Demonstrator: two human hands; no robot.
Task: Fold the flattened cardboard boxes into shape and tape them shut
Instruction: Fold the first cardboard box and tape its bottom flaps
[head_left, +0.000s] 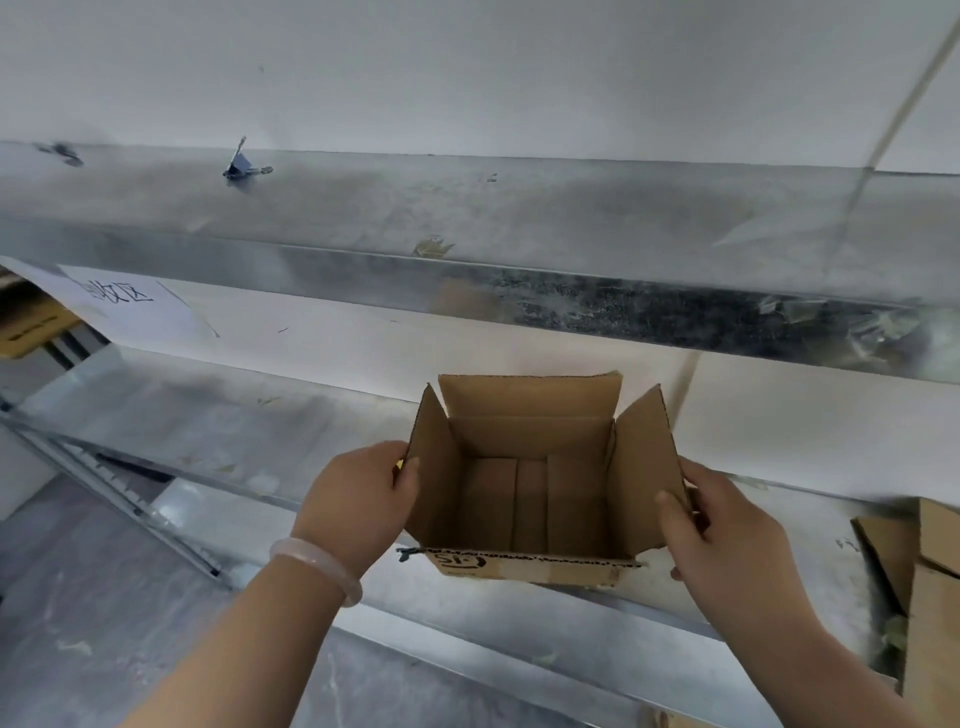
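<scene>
Both hands are clasped on the cardboard box (535, 483), one to each side flap. The left hand (358, 493) pinches the left flap with its thumb hooked over the flap's edge and the fingers hidden behind. The right hand (727, 535) does the same on the right flap, thumb laid on the inner face. I read that grip as deliberate: pulling the two side flaps apart keeps the walls square and the mouth open, so the box holds its shape. It sits upright with its opening toward the camera, at the front edge of the bench (234, 415) and toward the bench's right end. I cannot tell whether its base rests on the metal or hangs just above it. The far flap stands up, and the near flap (530, 564), printed and carrying a strip of old tape, is folded outward and down. Inside, the bottom flaps lie flat and closed, though I cannot see whether the underside is taped. More cardboard (924, 571) waits at the right end of the bench, well apart from the box. A metal shelf (467, 208) runs above the bench, and a paper sign (119, 301) hangs at its left. My judgement is that the top flaps remain to be closed and taped.
</scene>
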